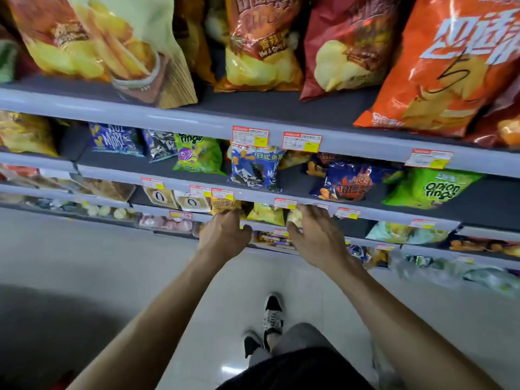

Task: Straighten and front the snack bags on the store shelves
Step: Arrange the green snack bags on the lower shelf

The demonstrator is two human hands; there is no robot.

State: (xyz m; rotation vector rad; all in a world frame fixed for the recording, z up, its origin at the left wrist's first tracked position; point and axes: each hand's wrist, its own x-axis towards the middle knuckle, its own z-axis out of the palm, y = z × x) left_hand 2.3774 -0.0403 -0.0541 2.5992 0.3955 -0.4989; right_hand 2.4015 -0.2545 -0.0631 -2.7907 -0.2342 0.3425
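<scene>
Head view looks down past dark shorts and a black-and-white shoe (273, 313) on a pale tiled floor (112, 263), then along two bare forearms stretched to a low shelf (357, 228). The left hand (223, 235) reaches a yellow snack bag (225, 205) at the shelf front; its fingers are hidden behind the back of the hand, so whether it grasps the bag cannot be told. The right hand (316, 235) is released, fingers straight and spread, with the fingertips against a pale bag (294, 216). Another yellow bag (266, 213) stands between the two hands. Price tags (285, 203) hang on the rail just above. One shelf up, a blue bag (254, 170) and a green onion rings bag (430, 190) lean back, well apart. Higher still, a large orange chip bag (450, 66) overhangs its shelf edge.
</scene>
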